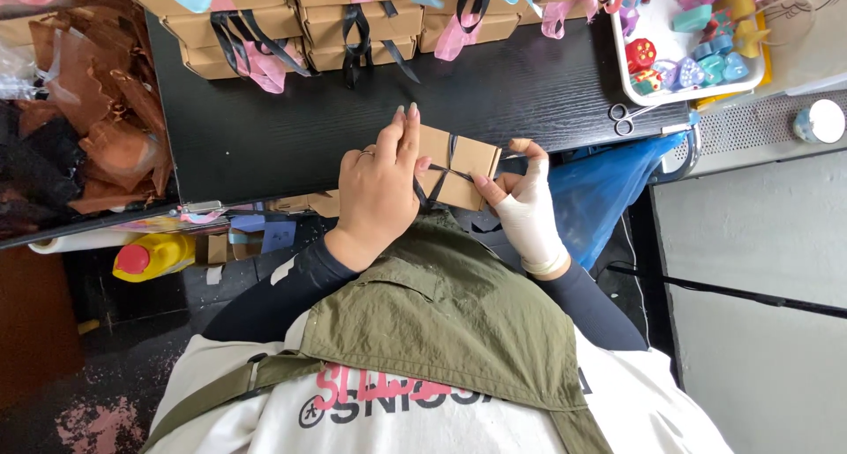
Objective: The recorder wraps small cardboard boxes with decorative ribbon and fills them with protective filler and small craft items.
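A small brown cardboard box (pixel 459 167) with a dark ribbon (pixel 444 173) crossed over it rests at the near edge of the black table (pixel 291 127). My left hand (pixel 379 185) presses down on the box's left part and covers it. On the box's right side, my right hand (pixel 527 202), wrapped in a white bandage, grips the box and pinches the ribbon end. Both hands hold the same box.
Stacked brown boxes tied with black, pink and blue ribbons (pixel 300 30) line the table's far edge. A white tray (pixel 648 92) of colourful small items sits at the far right, scissors (pixel 625 117) beside it. Brown wrapping material (pixel 97 110) piles at left. A yellow bottle (pixel 152 256) lies below.
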